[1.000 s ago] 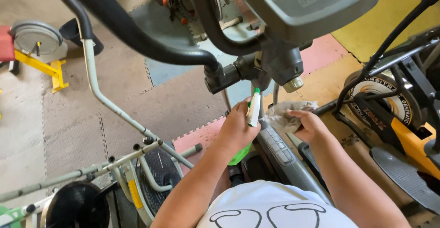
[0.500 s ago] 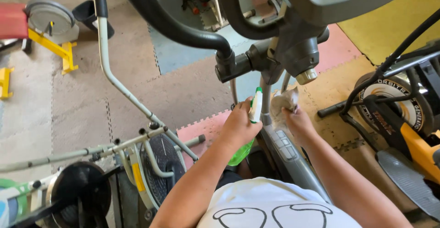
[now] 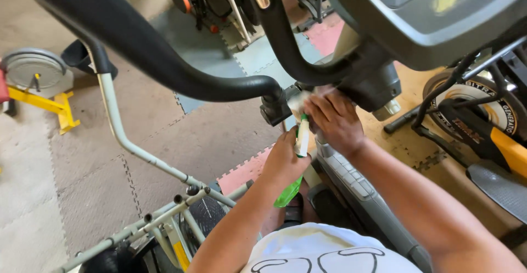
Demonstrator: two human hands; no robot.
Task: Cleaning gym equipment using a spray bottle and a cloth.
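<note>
The single view comes from a camera worn on the person's head. It looks steeply down past the console [image 3: 439, 15] and black handlebar [image 3: 164, 64] of an exercise machine, which sit very close and fill the top edge. Near the middle, at arm's length, are the left hand [image 3: 285, 160] and right hand [image 3: 335, 119]. The person's white shirt [image 3: 324, 251] cuts the bottom edge, while the foam floor mats [image 3: 208, 135] lie far below. No second view shares the scene.

Green spray bottle [image 3: 289, 191] with white nozzle, black handlebar [image 3: 164, 64], pink floor mat [image 3: 244, 171]
</note>
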